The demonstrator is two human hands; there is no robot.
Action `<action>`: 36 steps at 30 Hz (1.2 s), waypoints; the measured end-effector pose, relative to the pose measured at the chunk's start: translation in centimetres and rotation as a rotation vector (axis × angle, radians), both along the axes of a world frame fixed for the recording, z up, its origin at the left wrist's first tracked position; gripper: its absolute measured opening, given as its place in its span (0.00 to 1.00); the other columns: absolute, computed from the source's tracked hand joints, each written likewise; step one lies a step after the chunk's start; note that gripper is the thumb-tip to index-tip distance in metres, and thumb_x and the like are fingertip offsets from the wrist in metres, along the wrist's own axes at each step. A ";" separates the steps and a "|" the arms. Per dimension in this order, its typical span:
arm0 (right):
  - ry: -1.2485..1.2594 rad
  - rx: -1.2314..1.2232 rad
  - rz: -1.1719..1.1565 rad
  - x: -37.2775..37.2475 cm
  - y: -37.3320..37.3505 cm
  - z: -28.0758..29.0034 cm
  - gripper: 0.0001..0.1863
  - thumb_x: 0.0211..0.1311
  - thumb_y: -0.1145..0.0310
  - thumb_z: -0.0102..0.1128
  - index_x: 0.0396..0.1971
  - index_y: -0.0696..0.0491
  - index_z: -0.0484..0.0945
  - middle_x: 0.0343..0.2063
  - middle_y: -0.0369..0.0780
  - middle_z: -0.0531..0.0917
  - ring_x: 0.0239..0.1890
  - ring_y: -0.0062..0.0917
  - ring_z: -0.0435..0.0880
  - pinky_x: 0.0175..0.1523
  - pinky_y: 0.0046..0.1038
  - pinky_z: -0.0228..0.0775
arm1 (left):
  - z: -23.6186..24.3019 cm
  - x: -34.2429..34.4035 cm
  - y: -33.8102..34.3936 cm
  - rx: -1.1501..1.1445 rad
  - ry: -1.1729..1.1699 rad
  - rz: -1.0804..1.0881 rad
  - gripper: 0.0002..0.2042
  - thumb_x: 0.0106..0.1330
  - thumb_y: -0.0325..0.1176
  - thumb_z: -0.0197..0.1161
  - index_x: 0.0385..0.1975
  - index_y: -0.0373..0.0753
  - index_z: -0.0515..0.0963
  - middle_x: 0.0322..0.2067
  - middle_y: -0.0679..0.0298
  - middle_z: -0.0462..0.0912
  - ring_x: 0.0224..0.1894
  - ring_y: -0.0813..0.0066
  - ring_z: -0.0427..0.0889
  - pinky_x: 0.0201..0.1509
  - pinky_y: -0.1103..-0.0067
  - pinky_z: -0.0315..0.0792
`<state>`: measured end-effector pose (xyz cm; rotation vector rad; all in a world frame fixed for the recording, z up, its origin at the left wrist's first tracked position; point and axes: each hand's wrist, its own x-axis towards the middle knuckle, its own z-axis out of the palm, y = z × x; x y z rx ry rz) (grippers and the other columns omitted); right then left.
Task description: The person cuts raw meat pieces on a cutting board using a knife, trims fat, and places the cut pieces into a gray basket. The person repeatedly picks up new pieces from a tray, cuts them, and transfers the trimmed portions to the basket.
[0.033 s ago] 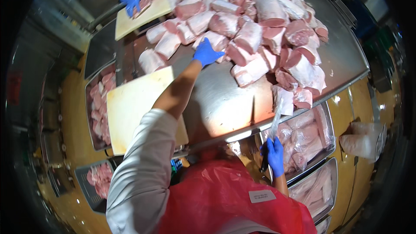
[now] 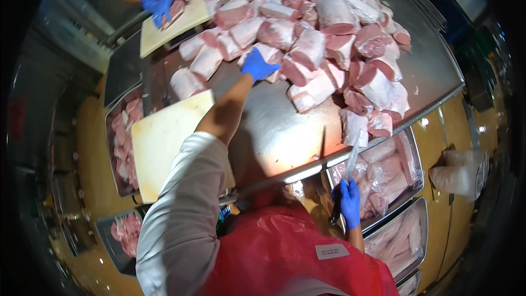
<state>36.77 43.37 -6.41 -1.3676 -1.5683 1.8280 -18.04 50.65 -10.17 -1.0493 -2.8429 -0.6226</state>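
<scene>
My left hand, in a blue glove, reaches to the near edge of a pile of pork loin pieces on the metal table. Its fingers and thumb are spread against one pale pink pork piece; the fingertips are partly hidden. At the table's front edge, my blue-gloved right hand is closed around a knife. The blade points away from me, close to a pork piece, and the dark handle shows below the fist.
A white cutting board lies at the table's left. Tubs of meat stand beside it and at the front right. At the far left, another person's gloved hands hold meat on a second board.
The whole view has shifted slightly, with the table and pork a little to the left. Both hands keep nearly the same places; the knife is still in my right hand.
</scene>
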 end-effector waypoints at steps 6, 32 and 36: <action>-0.050 0.032 -0.369 9.0 -0.5 -0.7 0.14 0.78 0.59 0.51 0.35 0.53 0.71 0.21 0.41 0.81 0.16 0.24 0.78 0.21 0.26 0.73 | -0.3 -3.8 5.4 -0.018 -0.318 -0.226 0.58 0.40 0.58 0.80 0.68 0.27 0.60 0.62 0.41 0.74 0.63 0.47 0.75 0.66 0.62 0.72; 0.232 0.137 0.454 -17.9 0.1 3.7 0.12 0.79 0.60 0.50 0.39 0.54 0.71 0.24 0.41 0.81 0.18 0.21 0.77 0.24 0.22 0.71 | 12.5 8.6 -51.4 1.125 -1.012 0.469 0.12 0.74 0.33 0.53 0.38 0.31 0.81 0.28 0.59 0.85 0.27 0.70 0.85 0.37 0.76 0.81; 0.242 0.160 0.531 -21.0 -2.8 5.4 0.11 0.79 0.62 0.50 0.41 0.55 0.70 0.25 0.40 0.81 0.19 0.20 0.77 0.26 0.22 0.71 | 14.7 13.4 -56.8 1.022 -0.632 0.530 0.11 0.72 0.28 0.57 0.47 0.29 0.81 0.35 0.56 0.87 0.35 0.70 0.87 0.42 0.77 0.82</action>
